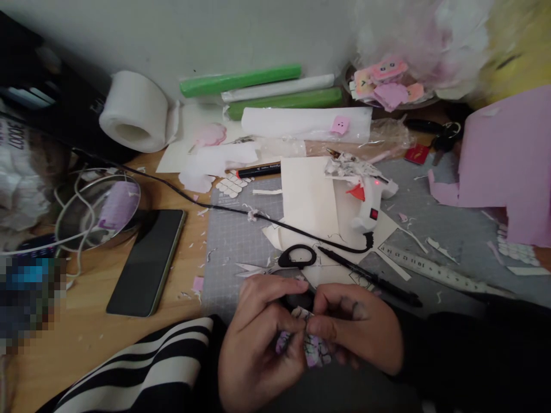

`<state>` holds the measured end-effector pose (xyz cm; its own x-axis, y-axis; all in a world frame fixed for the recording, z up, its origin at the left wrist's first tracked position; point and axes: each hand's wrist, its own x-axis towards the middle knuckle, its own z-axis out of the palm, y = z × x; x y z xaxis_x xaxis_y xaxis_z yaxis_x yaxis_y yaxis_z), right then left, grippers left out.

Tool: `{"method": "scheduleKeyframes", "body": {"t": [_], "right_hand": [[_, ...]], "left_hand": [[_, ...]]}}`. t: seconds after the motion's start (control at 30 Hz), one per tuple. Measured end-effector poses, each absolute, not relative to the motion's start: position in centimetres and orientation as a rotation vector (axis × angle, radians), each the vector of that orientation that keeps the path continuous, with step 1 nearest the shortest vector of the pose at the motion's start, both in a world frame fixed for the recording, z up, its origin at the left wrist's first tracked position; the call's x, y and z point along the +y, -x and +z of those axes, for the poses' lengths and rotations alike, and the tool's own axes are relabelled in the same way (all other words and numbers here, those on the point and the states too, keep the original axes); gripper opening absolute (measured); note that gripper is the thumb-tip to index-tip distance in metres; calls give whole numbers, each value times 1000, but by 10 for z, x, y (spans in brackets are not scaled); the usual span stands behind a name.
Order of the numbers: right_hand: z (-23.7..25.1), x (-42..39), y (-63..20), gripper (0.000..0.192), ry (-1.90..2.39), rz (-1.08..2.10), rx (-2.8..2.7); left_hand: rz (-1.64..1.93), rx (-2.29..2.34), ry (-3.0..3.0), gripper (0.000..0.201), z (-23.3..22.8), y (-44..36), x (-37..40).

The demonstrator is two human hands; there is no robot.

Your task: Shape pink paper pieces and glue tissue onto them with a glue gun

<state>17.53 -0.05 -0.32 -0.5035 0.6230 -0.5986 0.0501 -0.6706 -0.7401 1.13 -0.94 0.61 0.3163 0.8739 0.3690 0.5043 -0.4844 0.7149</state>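
At one o'clock a dish [426,101] is holding pink paper cutouts [387,80]. We are pinching a small pink-and-white paper piece [310,344], marked with black lines, in the grip of both our left hand [258,344] and right hand [357,330] at six o'clock.

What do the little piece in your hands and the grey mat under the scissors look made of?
Small piece: probably thin paper, matte, pale pink with dark printed marks, pinched between the fingers of both hands.
Grey mat: likely a vinyl or rubber cutting mat, matte, with a printed grid.
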Motion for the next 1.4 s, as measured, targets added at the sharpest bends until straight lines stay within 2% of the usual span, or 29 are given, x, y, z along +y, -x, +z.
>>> {"method": "scheduleKeyframes", "body": {"t": [0.17, 0.4, 0.57, 1.0, 1.4], "right_hand": [[-3, 4, -175, 36, 1300, 2265, -939], [0, 7, -177, 34, 1318, 2344, -888], [1, 8, -177, 35, 1315, 2361, -873], [-2, 9, -177, 23, 1357, 2360, -953], [-3, 8, -178, 33, 1327, 2342, -1011]], "left_hand": [[997, 1195, -2019, 24, 3, -7, -14], [1032, 1035, -1984, 11, 9, -5, -13], [1034, 1012, -2009, 12, 10, -6, -11], [980, 965, -1991, 8, 7, -7, -12], [977, 985, -1989, 12, 8, -11, -13]]}}
